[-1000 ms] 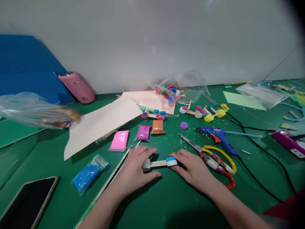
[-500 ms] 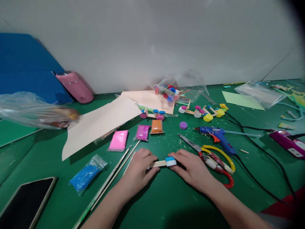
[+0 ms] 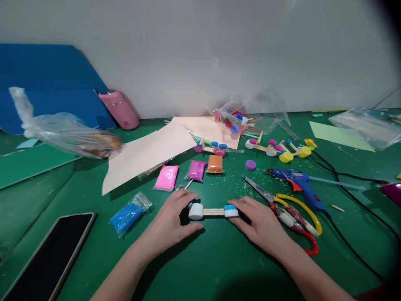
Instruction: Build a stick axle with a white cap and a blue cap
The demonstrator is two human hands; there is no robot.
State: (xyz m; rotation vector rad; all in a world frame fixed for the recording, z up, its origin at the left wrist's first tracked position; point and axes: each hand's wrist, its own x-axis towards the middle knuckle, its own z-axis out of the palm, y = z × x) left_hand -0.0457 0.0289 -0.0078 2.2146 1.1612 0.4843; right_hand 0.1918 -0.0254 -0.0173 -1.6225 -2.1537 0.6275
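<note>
A small toy-car frame of pale wooden sticks [image 3: 214, 212] lies in front of me, with bottle-cap wheels at its ends. My right hand [image 3: 255, 219] pinches the blue-and-white caps [image 3: 231, 210] at the right end between thumb and fingers. Around the white caps [image 3: 196, 211] at the other end, my left hand [image 3: 173, 217] is open, thumb and fingers apart. Whether its inner side touches them I cannot tell. Close to my right hand lie pliers [image 3: 297, 217] with yellow and red handles and a blue glue gun [image 3: 297, 184].
Clay packets in pink [image 3: 167, 177], purple [image 3: 197, 170], orange [image 3: 215, 164] and blue [image 3: 129, 215] lie nearby. A phone [image 3: 50, 257] rests at left. Behind are cap-wheeled cars [image 3: 210, 147], beige paper [image 3: 147, 159] and a pink bottle [image 3: 120, 109]. Black cable [image 3: 351, 251] trails at right.
My left hand has opened from its grip on the left end, uncovering the white caps. My right hand keeps hold of the blue-and-white caps. The view has turned slightly left.
</note>
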